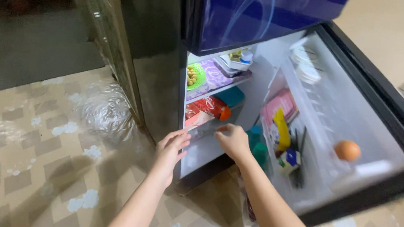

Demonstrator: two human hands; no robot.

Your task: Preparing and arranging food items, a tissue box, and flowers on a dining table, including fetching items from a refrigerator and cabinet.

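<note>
Fridge [165,81] door [363,122] hangs wide open, an egg [348,150] sitting in its rack. Both hands are at the drawer [203,149] on the fridge's bottom edge: left hand [172,148] flat, fingers spread, right hand [233,141] curled over its top rim.

Red packet [211,106] on fridge's middle shelf, teal box [231,96] just behind it; pink flat package [280,104] and yellow pouch [282,129] upright in door rack; small carton [289,160] below them, near my right grip [233,141].
</note>
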